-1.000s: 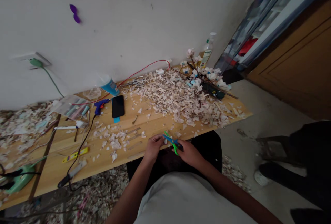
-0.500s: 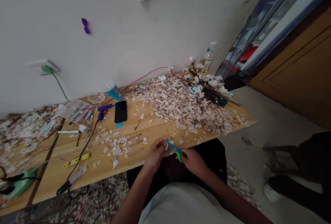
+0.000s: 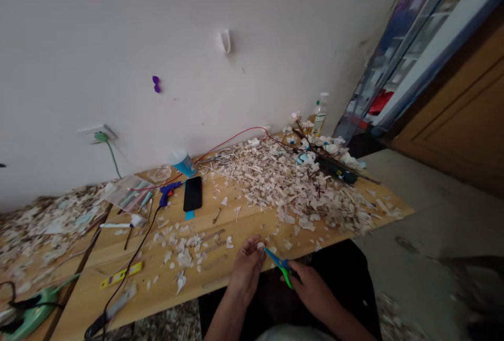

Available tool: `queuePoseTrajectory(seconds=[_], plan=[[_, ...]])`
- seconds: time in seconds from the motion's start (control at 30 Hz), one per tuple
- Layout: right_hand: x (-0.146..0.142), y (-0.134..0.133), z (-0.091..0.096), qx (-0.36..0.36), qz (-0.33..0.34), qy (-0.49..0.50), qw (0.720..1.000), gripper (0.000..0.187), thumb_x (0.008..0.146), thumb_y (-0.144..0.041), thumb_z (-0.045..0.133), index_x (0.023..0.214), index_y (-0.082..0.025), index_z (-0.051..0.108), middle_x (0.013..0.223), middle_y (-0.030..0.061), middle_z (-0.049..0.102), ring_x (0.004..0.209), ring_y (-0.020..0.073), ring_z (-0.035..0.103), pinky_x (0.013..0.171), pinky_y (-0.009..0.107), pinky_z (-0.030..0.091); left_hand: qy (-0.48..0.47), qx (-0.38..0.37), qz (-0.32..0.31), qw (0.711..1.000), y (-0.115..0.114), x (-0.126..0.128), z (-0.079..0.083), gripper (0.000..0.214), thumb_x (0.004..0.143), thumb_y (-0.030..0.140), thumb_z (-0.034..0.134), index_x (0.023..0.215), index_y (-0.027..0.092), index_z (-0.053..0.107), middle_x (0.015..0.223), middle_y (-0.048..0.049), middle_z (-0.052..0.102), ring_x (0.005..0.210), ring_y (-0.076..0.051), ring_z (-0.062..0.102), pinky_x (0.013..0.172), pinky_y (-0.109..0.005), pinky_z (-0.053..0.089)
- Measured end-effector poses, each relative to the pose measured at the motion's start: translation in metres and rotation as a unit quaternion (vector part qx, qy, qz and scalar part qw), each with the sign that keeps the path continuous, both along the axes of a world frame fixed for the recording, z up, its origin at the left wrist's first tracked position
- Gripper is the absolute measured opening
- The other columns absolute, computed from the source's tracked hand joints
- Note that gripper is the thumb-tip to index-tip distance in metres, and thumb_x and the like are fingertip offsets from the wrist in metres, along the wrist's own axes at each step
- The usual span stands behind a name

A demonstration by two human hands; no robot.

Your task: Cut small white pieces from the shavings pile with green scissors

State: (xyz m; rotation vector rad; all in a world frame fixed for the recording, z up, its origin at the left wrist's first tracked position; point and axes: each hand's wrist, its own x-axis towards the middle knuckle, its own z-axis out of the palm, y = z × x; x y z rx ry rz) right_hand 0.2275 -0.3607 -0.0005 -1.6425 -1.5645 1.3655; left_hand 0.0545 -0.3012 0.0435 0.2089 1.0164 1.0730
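Note:
My right hand (image 3: 311, 286) is closed round the handles of small blue and green scissors (image 3: 279, 265) at the near edge of the wooden table (image 3: 244, 215). The blades point up-left toward my left hand (image 3: 248, 265). That hand pinches a small pale scrap (image 3: 260, 246) between fingertips, right at the scissor tips. Both hands hover over the table edge above my dark lap.
A large heap of pale shavings (image 3: 291, 183) covers the table's right half, with flower branches (image 3: 326, 155) and a bottle (image 3: 319, 115) behind. A black phone (image 3: 192, 194), blue glue gun (image 3: 168, 190), blue cup (image 3: 184, 162), yellow knife (image 3: 121, 275) and cables lie to the left. Wall behind.
The camera has tilted up and the view shifted, so the table and hands sit lower in frame. The hands stay together with the scissors at the scrap.

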Motion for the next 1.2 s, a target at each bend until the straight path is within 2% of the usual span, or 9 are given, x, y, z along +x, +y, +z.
queuePoseTrajectory(seconds=[0.3, 0.5, 0.7, 0.83, 0.9, 1.0, 1.07, 1.13, 1.2], plan=[[-0.004, 0.001, -0.005, 0.023, -0.026, -0.004, 0.999, 0.027, 0.086, -0.029, 0.047, 0.102, -0.023, 0.068, 0.102, 0.0083, 0.075, 0.1, 0.0252, 0.069, 0.09, 0.035, 0.049, -0.029, 0.007, 0.036, 0.999, -0.007, 0.004, 0.0, 0.046, 0.055, 0.017, 0.093, 0.093, 0.017, 0.068, 0.077, -0.0004, 0.069, 0.069, -0.01, 0.066, 0.069, -0.02, 0.054], [-0.014, -0.003, 0.014, 0.026, -0.073, 0.09, 0.993, 0.028, 0.085, -0.034, 0.05, 0.102, -0.02, 0.068, 0.104, 0.0072, 0.073, 0.099, 0.0226, 0.066, 0.093, 0.034, 0.048, -0.03, 0.038, 0.033, 0.998, -0.003, 0.012, 0.016, 0.046, 0.053, 0.02, 0.094, 0.089, 0.018, 0.065, 0.077, 0.0014, 0.067, 0.072, -0.01, 0.066, 0.076, -0.023, 0.054], [-0.026, -0.006, 0.019, 0.002, -0.121, 0.151, 0.981, 0.024, 0.081, -0.04, 0.055, 0.085, -0.019, 0.064, 0.08, 0.0033, 0.066, 0.078, 0.0187, 0.06, 0.077, 0.031, 0.048, -0.004, 0.081, -0.033, 0.996, -0.003, 0.019, 0.035, 0.042, 0.058, 0.024, 0.091, 0.091, 0.019, 0.065, 0.079, 0.0027, 0.066, 0.073, -0.009, 0.064, 0.077, -0.024, 0.052], [-0.017, 0.0, 0.028, -0.05, -0.185, 0.18, 0.965, 0.037, 0.082, -0.057, 0.053, 0.087, -0.02, 0.058, 0.066, -0.0013, 0.053, 0.054, 0.0124, 0.044, 0.054, 0.026, 0.037, 0.016, 0.095, -0.028, 0.995, -0.003, 0.015, 0.037, 0.036, 0.059, 0.025, 0.091, 0.086, 0.018, 0.067, 0.079, 0.0027, 0.065, 0.072, -0.008, 0.061, 0.076, -0.023, 0.051], [-0.003, 0.001, 0.04, -0.037, -0.148, 0.172, 0.973, 0.036, 0.084, -0.055, 0.052, 0.089, -0.02, 0.059, 0.071, 0.0002, 0.055, 0.059, 0.0138, 0.047, 0.058, 0.027, 0.039, 0.019, 0.085, -0.001, 0.996, 0.0, 0.01, 0.033, 0.038, 0.057, 0.024, 0.091, 0.086, 0.018, 0.067, 0.08, 0.0026, 0.066, 0.073, -0.008, 0.062, 0.078, -0.023, 0.051], [0.018, -0.006, 0.06, -0.036, 0.049, 0.058, 0.996, 0.026, 0.083, -0.044, 0.059, 0.094, -0.021, 0.059, 0.087, 0.0033, 0.062, 0.081, 0.019, 0.056, 0.076, 0.03, 0.044, 0.018, 0.067, 0.027, 0.997, 0.003, 0.002, 0.025, 0.043, 0.053, 0.019, 0.092, 0.088, 0.018, 0.067, 0.083, 0.0015, 0.069, 0.077, -0.009, 0.064, 0.081, -0.024, 0.051], [0.025, -0.017, 0.066, -0.037, 0.138, -0.054, 0.988, 0.028, 0.081, -0.039, 0.063, 0.101, -0.02, 0.057, 0.099, 0.0061, 0.061, 0.09, 0.0211, 0.057, 0.082, 0.032, 0.044, 0.019, 0.058, 0.032, 0.998, 0.005, -0.002, 0.022, 0.045, 0.051, 0.017, 0.093, 0.087, 0.018, 0.067, 0.084, 0.0003, 0.071, 0.078, -0.01, 0.066, 0.081, -0.024, 0.051], [0.023, -0.025, 0.064, -0.023, 0.161, -0.118, 0.98, 0.031, 0.081, -0.036, 0.063, 0.105, -0.019, 0.054, 0.108, 0.0091, 0.058, 0.095, 0.0225, 0.056, 0.085, 0.034, 0.043, 0.022, 0.052, 0.033, 0.998, 0.005, -0.004, 0.021, 0.046, 0.05, 0.018, 0.093, 0.087, 0.018, 0.067, 0.082, -0.0007, 0.072, 0.078, -0.011, 0.067, 0.08, -0.025, 0.051], [0.017, -0.028, 0.06, -0.01, 0.14, -0.133, 0.981, 0.029, 0.084, -0.036, 0.06, 0.106, -0.019, 0.051, 0.111, 0.0101, 0.057, 0.097, 0.0229, 0.056, 0.086, 0.035, 0.043, 0.031, 0.051, 0.03, 0.998, 0.004, -0.004, 0.021, 0.046, 0.05, 0.019, 0.093, 0.088, 0.018, 0.066, 0.081, -0.0014, 0.073, 0.077, -0.012, 0.067, 0.078, -0.026, 0.051]])
